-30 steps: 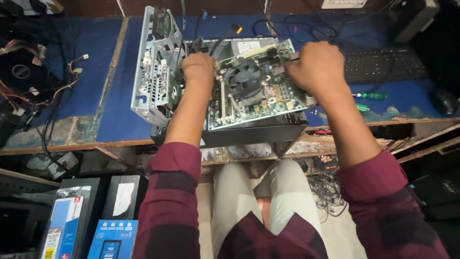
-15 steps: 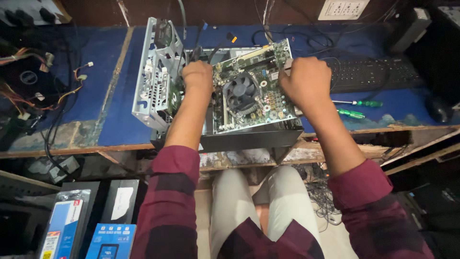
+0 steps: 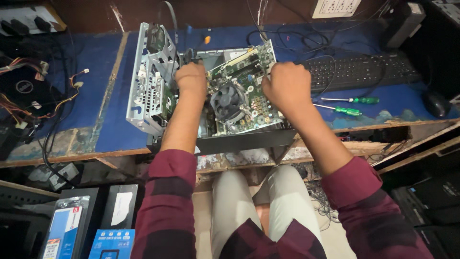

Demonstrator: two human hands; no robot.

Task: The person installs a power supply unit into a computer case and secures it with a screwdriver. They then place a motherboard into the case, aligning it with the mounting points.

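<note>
Green circuit board (image 3: 239, 91), tilted up out of the open computer case (image 3: 239, 139), is the thing both hands are on in the head view, the only one there is. It sits near the front edge of the blue-topped bench (image 3: 110, 86), its long axis running from the front edge towards the back, with a round black cooling fan (image 3: 226, 101) near its middle. The left hand (image 3: 190, 79) lies at the board's left edge, curled over it beside the raised metal drive cage (image 3: 151, 81); its fingers are hidden under the knuckles, so I cannot tell whether they grip the board or only press on it. The right hand (image 3: 286, 86) is closed in a loose fist at the board's right edge, touching it; what the fingers clasp is hidden too. So the board lies straight between the two hands, neither clearly nearer. To the right of the case, two green-handled screwdrivers (image 3: 347, 105) lie apart from the right hand, with a black keyboard (image 3: 359, 69) behind them towards the back edge and a dark mouse (image 3: 436, 103) at the right end
</note>
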